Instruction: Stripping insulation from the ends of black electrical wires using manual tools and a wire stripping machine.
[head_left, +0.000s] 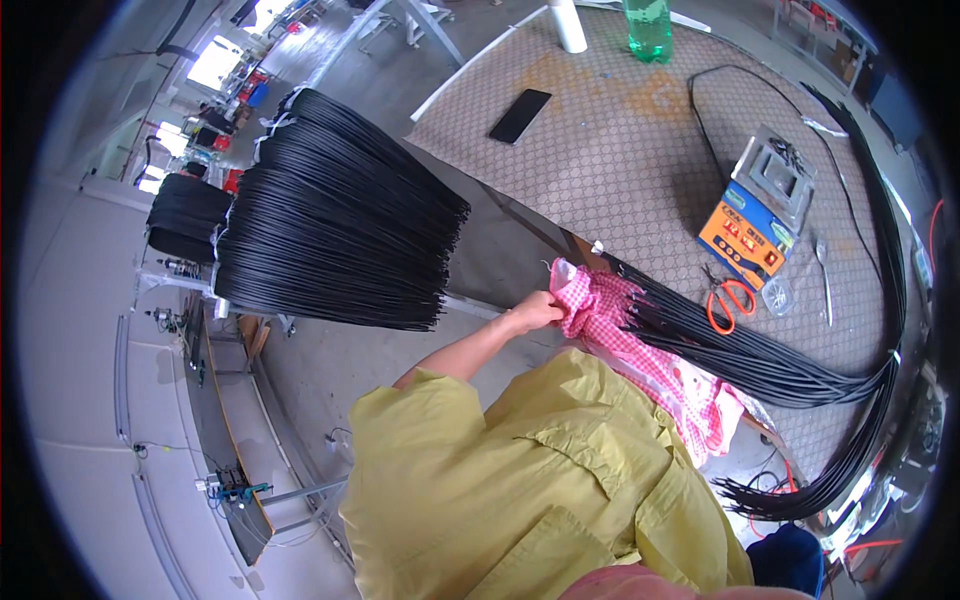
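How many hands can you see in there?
1: the left hand, holding the pink checked cloth by the edge of the table. The right hand doesn't show, so it may be hidden.

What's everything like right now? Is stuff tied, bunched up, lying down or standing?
Left hand: closed on the pink checked cloth.
Cloth: bunched up.
Right-side cables: gathered in a curving bundle.
Left-side cables: tied at one end, loose at the other.
Phone: lying flat, screen dark.
Scissors: lying down; hard to tell if open.
Green bottle: standing, top out of view.
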